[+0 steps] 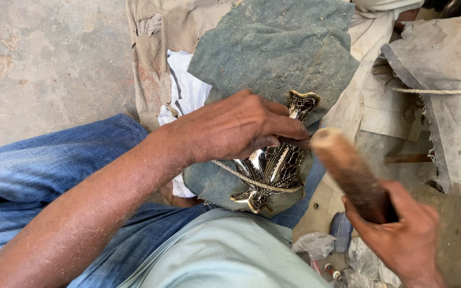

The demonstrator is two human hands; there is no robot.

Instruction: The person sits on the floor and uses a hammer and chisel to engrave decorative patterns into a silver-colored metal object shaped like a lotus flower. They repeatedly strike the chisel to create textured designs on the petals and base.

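The brass fish (273,168) lies roped (252,181) onto grey cloth (273,53) over the knee, much of it already scale-patterned, the left hand (236,128) pinching something hidden against it, the right hand (406,234) gripping a raised wooden mallet (348,170).

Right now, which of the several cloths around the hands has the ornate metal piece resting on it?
The grey-green felt-like cloth under the left hand; the black-and-gold metal piece lies tied on it by a cord, unlike the white striped or beige cloths.
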